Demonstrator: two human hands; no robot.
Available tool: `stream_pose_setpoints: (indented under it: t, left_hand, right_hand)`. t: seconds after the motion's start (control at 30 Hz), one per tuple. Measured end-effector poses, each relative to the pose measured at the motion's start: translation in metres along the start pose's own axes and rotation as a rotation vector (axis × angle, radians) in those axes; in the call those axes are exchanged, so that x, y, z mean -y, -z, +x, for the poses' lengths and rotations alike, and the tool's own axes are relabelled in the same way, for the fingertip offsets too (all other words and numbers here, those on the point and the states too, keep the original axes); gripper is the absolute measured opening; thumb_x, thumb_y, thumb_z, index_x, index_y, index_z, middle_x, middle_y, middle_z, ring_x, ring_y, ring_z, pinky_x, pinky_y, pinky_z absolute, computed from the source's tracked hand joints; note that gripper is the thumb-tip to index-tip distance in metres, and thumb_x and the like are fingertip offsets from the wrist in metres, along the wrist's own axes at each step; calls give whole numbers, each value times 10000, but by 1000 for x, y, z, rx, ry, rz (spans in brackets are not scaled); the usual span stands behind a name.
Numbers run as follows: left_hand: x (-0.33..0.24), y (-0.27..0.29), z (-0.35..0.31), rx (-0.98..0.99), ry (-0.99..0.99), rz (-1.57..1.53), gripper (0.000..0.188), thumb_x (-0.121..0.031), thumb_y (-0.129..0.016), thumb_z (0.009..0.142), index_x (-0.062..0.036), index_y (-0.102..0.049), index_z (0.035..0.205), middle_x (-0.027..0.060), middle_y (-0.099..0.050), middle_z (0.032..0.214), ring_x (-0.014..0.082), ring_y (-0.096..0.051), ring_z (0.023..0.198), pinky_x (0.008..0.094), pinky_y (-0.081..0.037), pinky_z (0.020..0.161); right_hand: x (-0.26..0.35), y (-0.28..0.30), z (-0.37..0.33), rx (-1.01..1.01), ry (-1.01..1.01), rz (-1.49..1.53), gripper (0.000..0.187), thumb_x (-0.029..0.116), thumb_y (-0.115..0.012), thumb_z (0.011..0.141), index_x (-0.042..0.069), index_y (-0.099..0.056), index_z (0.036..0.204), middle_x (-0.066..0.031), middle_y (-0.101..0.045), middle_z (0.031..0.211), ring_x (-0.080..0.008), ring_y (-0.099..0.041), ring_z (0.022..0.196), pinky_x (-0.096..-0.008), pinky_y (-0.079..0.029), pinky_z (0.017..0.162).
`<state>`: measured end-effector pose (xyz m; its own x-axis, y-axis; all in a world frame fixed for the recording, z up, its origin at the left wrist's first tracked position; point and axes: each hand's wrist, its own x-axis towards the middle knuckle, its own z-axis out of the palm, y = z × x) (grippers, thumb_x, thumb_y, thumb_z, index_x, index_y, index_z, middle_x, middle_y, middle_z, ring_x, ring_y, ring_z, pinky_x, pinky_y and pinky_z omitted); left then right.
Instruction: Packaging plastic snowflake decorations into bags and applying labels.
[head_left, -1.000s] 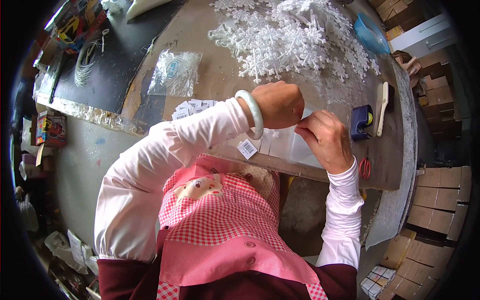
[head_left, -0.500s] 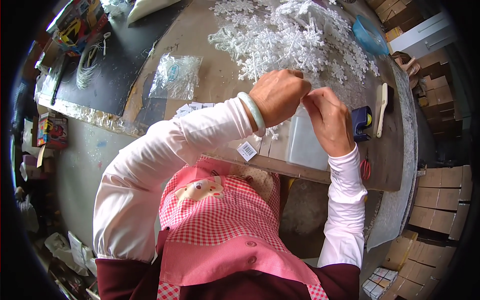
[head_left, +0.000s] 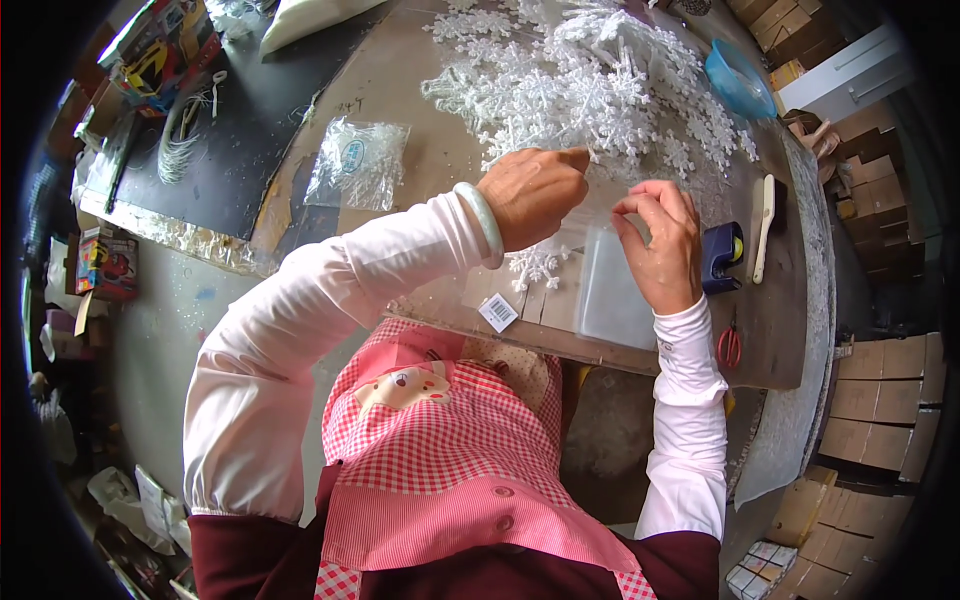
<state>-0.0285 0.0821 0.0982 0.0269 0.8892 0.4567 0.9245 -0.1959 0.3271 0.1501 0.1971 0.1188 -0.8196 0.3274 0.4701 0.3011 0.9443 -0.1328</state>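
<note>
My left hand [head_left: 535,196] is closed, its fingertips pinched together just in front of a heap of white glittery snowflake ornaments [head_left: 600,95]. What sits in that pinch is too small to make out. Below the wrist a single snowflake ornament [head_left: 538,264] shows; whether a thread ties it to the hand cannot be seen. My right hand [head_left: 662,240] is raised over a stack of clear plastic bags [head_left: 612,290], thumb and forefinger curled together at the tips. Anything fine between them is not visible. A small white barcode tag [head_left: 498,312] lies near the table's front edge.
A clear bag of thin plastic loops [head_left: 358,165] lies left of the heap. To the right are a blue tape dispenser [head_left: 721,252], a brush [head_left: 765,230], red-handled scissors [head_left: 730,347] and a blue basin [head_left: 740,78]. Cartons [head_left: 880,390] stand at far right.
My hands have drawn apart: the left has moved left, the right slightly right and down. More of the single snowflake shows below my left wrist.
</note>
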Motion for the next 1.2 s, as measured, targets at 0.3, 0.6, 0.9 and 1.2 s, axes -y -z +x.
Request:
stream_pose_setpoints:
  t: [0.3, 0.6, 0.9, 1.2]
  left_hand:
    - [1, 10, -3, -25, -13, -45, 184, 35, -550, 733, -12, -671, 863, 114, -616, 929, 334, -637, 819, 413, -506, 694]
    - [4, 1, -9, 33, 159, 152, 279, 36, -561, 734, -28, -655, 989, 116, -609, 949, 312, -650, 796, 410, -521, 655]
    - [29, 4, -18, -24, 314, 90, 260, -12, -537, 773, -37, -704, 969, 116, -673, 1010, 321, -654, 863, 405, -523, 768]
    - [39, 4, -20, -46, 380, 24, 325, -56, -612, 711, -18, -696, 1023, 143, -666, 1058, 345, -636, 947, 400, -504, 856]
  right_hand:
    - [-3, -25, 10, 212, -54, 66, 99, 129, -638, 856, 73, -718, 844, -83, -628, 1073, -303, -593, 962, -396, -440, 810]
    - [10, -42, 10, 4, 70, -94, 522, -50, -579, 718, 169, -653, 1185, -106, -510, 1330, -293, -533, 1145, -422, -407, 908]
    - [6, -41, -6, -89, -170, 603, 281, 33, -612, 850, 96, -664, 1119, -109, -570, 1238, -230, -564, 1105, -371, -446, 884]
    - [6, -88, -64, 168, -70, 44, 485, 292, -803, 701, 55, -641, 1091, -126, -583, 887, -323, -580, 831, -385, -478, 733]
